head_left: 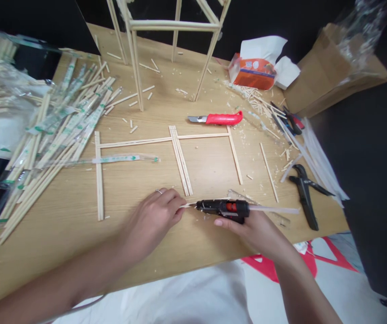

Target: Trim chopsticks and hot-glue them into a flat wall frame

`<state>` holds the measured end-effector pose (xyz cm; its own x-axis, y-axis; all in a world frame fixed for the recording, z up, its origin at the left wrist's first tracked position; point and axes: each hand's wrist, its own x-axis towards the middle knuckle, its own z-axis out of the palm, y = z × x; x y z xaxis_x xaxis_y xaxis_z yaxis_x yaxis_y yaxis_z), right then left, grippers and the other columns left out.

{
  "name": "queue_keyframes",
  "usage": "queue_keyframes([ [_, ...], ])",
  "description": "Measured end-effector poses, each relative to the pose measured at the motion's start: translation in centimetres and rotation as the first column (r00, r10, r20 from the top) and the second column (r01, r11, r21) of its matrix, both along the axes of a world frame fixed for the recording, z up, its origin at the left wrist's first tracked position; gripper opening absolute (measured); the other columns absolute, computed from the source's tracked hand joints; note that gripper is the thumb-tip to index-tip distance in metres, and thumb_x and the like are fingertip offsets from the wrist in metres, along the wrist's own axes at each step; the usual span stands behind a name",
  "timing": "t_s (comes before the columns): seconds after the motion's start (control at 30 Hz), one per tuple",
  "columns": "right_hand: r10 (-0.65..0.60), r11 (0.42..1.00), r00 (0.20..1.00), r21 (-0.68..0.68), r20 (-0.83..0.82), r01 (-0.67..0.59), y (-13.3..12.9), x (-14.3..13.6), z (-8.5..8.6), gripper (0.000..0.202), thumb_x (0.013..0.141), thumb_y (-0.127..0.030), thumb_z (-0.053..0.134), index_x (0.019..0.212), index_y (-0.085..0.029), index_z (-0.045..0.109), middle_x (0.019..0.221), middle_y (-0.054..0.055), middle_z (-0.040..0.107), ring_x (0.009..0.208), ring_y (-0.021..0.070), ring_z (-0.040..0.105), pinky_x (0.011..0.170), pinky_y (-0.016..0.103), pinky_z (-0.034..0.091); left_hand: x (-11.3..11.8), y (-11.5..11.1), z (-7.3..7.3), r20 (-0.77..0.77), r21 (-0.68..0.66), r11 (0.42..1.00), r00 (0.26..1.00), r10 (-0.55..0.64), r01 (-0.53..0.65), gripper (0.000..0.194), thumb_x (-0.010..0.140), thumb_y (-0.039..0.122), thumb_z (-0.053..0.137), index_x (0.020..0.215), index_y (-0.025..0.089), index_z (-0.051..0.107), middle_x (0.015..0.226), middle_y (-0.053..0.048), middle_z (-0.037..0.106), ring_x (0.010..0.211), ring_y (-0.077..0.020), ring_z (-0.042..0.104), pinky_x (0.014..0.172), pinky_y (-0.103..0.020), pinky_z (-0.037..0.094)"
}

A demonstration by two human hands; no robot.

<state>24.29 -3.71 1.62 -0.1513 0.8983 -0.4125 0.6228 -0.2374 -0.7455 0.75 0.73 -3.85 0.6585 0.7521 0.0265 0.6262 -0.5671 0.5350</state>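
In my right hand [257, 229] is a black hot glue gun [222, 208], its nozzle pointing left and a clear glue stick [274, 209] sticking out behind. My left hand [159, 213], with a ring on one finger, pinches a short wooden stick [189, 205] whose end meets the nozzle. Most of that stick is hidden by the fingers and the gun. Just beyond the hands lies a flat frame of joined chopsticks [180, 162], with uprights at left, middle and right. A red utility knife [223, 118] rests behind it, blade out to the left.
Chopsticks in wrappers [68, 117] pile up on the left. A standing chopstick frame [173, 25] rises at the back. Toward the right are a tissue box [252, 72], a paper bag [331, 72], loose glue sticks [325, 157], black pliers [304, 193] and a lone stick [269, 172].
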Motion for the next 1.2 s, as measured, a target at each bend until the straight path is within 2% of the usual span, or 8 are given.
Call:
queue_keyframes([
  [0.4, -0.021, 1.0, 0.986, -0.018, 0.165, 0.024, -0.4, 2.5, 0.8, 0.035, 0.081, -0.048, 0.061, 0.112, -0.034, 0.066, 0.11, -0.003, 0.069, 0.108, 0.027, 0.061, 0.095, 0.041, 0.046, -0.1, 0.0, -0.2, -0.016, -0.013, 1.0, 1.0, 0.012, -0.012, 0.014, 0.09, 0.021, 0.048, 0.092, 0.021, 0.062, 0.09, -0.002, 0.064, 0.084, -0.0171, 0.058, 0.074, -0.031, 0.044],
  [0.67, -0.065, 0.996, 0.984, -0.052, 0.165, 0.074, -1.0, 4.7, 0.4, 0.037, 0.079, -0.048, 0.063, 0.113, -0.032, 0.066, 0.117, -0.003, 0.066, 0.114, 0.0269, 0.057, 0.096, 0.038, 0.046, 0.0, -0.1, -0.4, 0.011, -0.011, 1.0, 1.0, 0.014, -0.014, 0.013, 0.09, 0.022, 0.049, 0.09, 0.021, 0.062, 0.088, -0.001, 0.063, 0.083, -0.0165, 0.058, 0.075, -0.031, 0.044],
  [0.87, -0.102, 0.993, 0.975, -0.043, 0.197, 0.113, -1.2, 5.9, 1.0, 0.035, 0.079, -0.048, 0.063, 0.108, -0.031, 0.068, 0.106, -0.003, 0.071, 0.103, 0.027, 0.063, 0.088, 0.038, 0.051, 0.0, 0.1, -0.5, 0.025, -0.008, 1.0, 1.0, 0.012, -0.012, 0.013, 0.089, 0.02, 0.049, 0.09, 0.021, 0.062, 0.088, -0.001, 0.063, 0.083, -0.0164, 0.058, 0.073, -0.031, 0.044],
  [1.0, -0.101, 0.993, 0.979, -0.05, 0.175, 0.111, -1.3, 5.6, 1.0, 0.038, 0.078, -0.048, 0.064, 0.111, -0.03, 0.067, 0.107, -0.002, 0.07, 0.104, 0.0276, 0.063, 0.089, 0.039, 0.05, -0.1, 0.0, -0.5, 0.024, -0.001, 1.0, 1.0, 0.003, -0.003, 0.013, 0.09, 0.022, 0.048, 0.092, 0.022, 0.061, 0.089, -0.001, 0.063, 0.083, -0.0165, 0.058, 0.074, -0.031, 0.045],
  [1.2, -0.072, 0.996, 0.992, -0.049, 0.101, 0.078, -0.7, 3.6, 0.9, 0.037, 0.08, -0.048, 0.063, 0.114, -0.034, 0.066, 0.12, -0.004, 0.065, 0.115, 0.0275, 0.056, 0.099, 0.041, 0.044, -0.1, 0.0, -0.6, 0.015, 0.011, 1.0, 1.0, 0.005, -0.005, 0.013, 0.09, 0.023, 0.048, 0.092, 0.022, 0.061, 0.09, -0.001, 0.063, 0.084, -0.0168, 0.058, 0.074, -0.031, 0.045],
])
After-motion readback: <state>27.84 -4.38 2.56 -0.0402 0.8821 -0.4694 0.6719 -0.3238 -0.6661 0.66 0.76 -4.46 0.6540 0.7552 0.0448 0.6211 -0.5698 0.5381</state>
